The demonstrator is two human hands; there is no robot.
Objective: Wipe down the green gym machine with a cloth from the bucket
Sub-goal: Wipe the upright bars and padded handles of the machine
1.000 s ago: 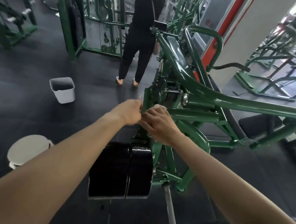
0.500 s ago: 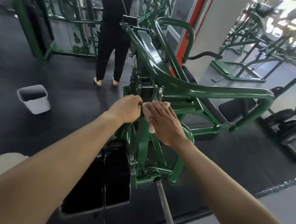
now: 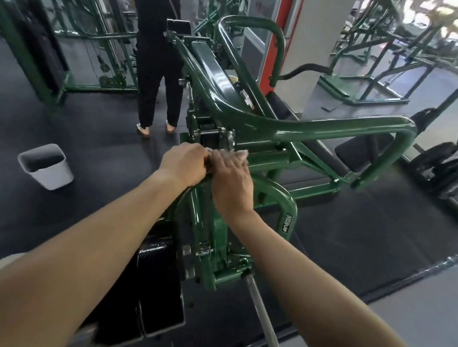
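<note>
1. The right hand lies flat, fingers straight, pressing the cloth onto the machine frame. The left hand is curled just beside it at 9 o'clock. I cannot tell whether it grips the frame or the cloth's end.
2. Risk: the pivot bolts sit at 12 o'clock of the fingertips. The cloth could snag there, or fingers get pinched if the arm swings.
3. Risk: the bare bar juts out at 6 o'clock and could catch a leg.
4. The floor is dark rubber matting. The bucket stands at 9 o'clock, well apart. A person in black stands at 11 o'clock, near the machine, with green racks behind.
</note>
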